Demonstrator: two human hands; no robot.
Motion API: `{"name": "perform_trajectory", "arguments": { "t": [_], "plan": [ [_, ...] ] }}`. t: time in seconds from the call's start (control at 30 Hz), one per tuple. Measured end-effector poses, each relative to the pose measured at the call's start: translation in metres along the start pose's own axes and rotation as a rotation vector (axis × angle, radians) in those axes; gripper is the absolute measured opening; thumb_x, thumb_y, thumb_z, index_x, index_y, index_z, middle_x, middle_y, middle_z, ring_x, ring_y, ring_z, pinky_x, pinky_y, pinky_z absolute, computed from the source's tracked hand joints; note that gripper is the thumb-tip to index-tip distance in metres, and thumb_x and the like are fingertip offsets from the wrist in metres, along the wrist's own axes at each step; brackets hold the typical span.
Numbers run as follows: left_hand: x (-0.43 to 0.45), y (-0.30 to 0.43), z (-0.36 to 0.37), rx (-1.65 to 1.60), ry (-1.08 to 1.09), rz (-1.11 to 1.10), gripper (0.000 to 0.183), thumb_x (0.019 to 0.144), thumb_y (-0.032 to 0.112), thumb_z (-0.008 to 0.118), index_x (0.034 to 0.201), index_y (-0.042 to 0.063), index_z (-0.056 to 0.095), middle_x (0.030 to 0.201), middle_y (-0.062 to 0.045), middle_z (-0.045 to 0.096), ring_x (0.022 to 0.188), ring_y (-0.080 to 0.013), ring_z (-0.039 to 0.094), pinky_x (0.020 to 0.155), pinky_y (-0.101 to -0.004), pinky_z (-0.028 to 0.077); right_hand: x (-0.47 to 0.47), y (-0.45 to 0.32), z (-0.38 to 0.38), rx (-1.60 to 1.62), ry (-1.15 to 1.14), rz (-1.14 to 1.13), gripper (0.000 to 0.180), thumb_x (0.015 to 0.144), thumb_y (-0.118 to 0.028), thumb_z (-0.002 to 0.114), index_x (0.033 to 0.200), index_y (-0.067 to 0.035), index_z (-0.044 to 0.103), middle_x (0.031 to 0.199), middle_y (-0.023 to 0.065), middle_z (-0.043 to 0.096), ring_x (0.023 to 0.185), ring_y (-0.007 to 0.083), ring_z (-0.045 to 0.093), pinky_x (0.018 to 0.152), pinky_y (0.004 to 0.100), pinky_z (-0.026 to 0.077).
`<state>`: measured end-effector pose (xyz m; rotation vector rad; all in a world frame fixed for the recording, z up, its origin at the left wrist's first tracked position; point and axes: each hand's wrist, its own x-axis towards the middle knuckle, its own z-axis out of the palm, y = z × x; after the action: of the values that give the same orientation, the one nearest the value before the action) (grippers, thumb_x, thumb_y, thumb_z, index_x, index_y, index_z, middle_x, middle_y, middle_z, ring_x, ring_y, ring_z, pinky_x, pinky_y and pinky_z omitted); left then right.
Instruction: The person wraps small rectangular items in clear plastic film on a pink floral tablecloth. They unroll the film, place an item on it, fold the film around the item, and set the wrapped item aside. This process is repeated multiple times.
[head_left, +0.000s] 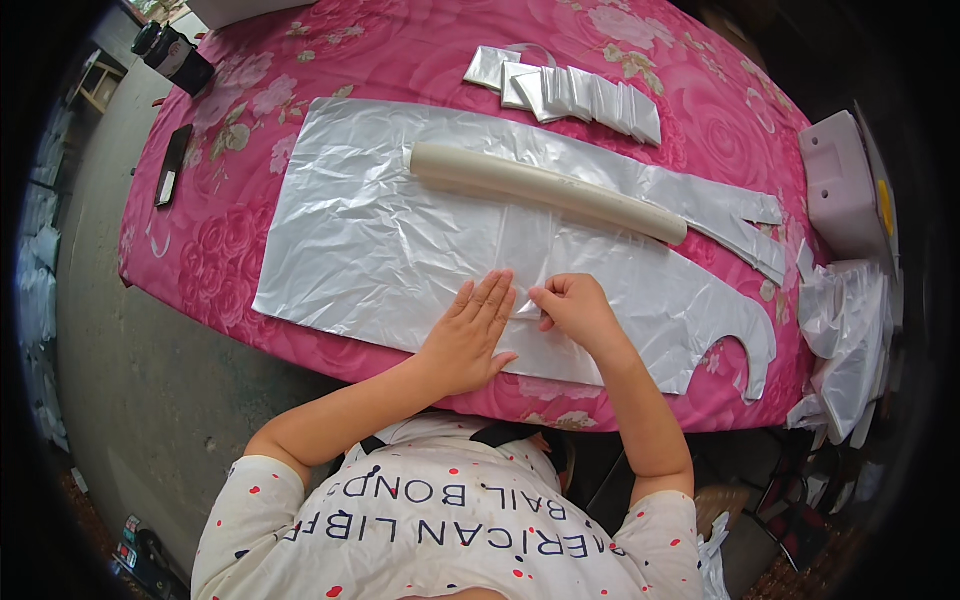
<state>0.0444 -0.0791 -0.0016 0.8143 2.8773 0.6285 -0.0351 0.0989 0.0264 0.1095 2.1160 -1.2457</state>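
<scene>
A stack of thin whitish plastic bags (360, 225) lies flat over the table, with cut-out handles at its right end. My left hand (476, 330) rests flat on the plastic, fingers extended and palm down. Just right of it, my right hand (574, 304) pinches a bit of the plastic film between thumb and fingers. Beyond both hands, a long pale tube (547, 187) lies slantwise across the bags. Past the tube, a row of small folded plastic packets (592, 97) overlaps on the tablecloth.
A pink floral tablecloth (217, 262) covers the table. At the left are a dark phone-like object (174, 166) and a dark lidded bottle (174, 60). A pale plastic box (844, 180) stands at the right edge, with loose clear plastic bags (847, 337) hanging beside it.
</scene>
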Motion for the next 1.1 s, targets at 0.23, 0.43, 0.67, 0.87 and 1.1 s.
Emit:
{"name": "perform_trajectory", "arguments": {
  "t": [0.23, 0.43, 0.67, 0.87, 1.1],
  "plan": [
    [0.003, -0.007, -0.001, 0.083, -0.023, 0.022, 0.068, 0.085, 0.031, 0.050, 0.137, -0.006, 0.028, 0.147, -0.021, 0.021, 0.139, -0.0306, 0.016, 0.112, -0.0439, 0.008, -0.023, 0.001, 0.014, -0.355, 0.321, -0.301, 0.023, 0.074, -0.016, 0.068, 0.091, -0.001, 0.062, 0.087, 0.0104, 0.064, 0.079, 0.0192, 0.063, 0.064, 0.0313, 0.048],
    [0.011, -0.014, -0.010, 0.097, 0.031, 0.064, 0.058, 0.081, 0.020, 0.056, 0.130, -0.006, 0.038, 0.135, -0.019, 0.041, 0.129, -0.0296, 0.035, 0.107, -0.0442, 0.024, -0.006, 0.012, -0.001, -0.933, 0.325, -1.082, 0.048, 0.068, -0.014, 0.069, 0.114, -0.003, 0.057, 0.124, 0.0123, 0.052, 0.114, 0.0262, 0.050, 0.093, 0.0368, 0.044],
    [0.016, -0.022, -0.016, 0.022, 0.154, 0.111, 0.053, 0.075, 0.009, 0.058, 0.124, -0.007, 0.045, 0.125, -0.018, 0.051, 0.116, -0.0276, 0.049, 0.094, -0.0396, 0.039, 0.005, 0.009, -0.018, -0.747, 0.156, -1.019, 0.042, 0.070, -0.009, 0.065, 0.111, -0.001, 0.059, 0.118, 0.0109, 0.058, 0.115, 0.0272, 0.051, 0.094, 0.0364, 0.044],
    [0.025, -0.022, -0.014, 0.132, 0.174, 0.134, 0.054, 0.068, 0.003, 0.056, 0.121, -0.007, 0.047, 0.119, -0.019, 0.055, 0.111, -0.0273, 0.054, 0.087, -0.0372, 0.042, 0.013, 0.014, -0.022, -0.586, 0.217, -0.945, 0.034, 0.073, 0.001, 0.057, 0.105, -0.007, 0.064, 0.110, 0.0066, 0.063, 0.106, 0.0241, 0.058, 0.087, 0.0341, 0.048],
    [0.020, -0.014, -0.028, 0.193, 0.176, 0.187, 0.048, 0.069, 0.006, 0.056, 0.115, -0.005, 0.051, 0.118, -0.017, 0.056, 0.111, -0.0291, 0.053, 0.096, -0.0409, 0.040, 0.017, 0.010, -0.020, -0.401, 0.193, -0.813, 0.036, 0.070, 0.010, 0.050, 0.098, -0.006, 0.067, 0.104, 0.0066, 0.065, 0.104, 0.0247, 0.059, 0.084, 0.0321, 0.049]
  ]
}}
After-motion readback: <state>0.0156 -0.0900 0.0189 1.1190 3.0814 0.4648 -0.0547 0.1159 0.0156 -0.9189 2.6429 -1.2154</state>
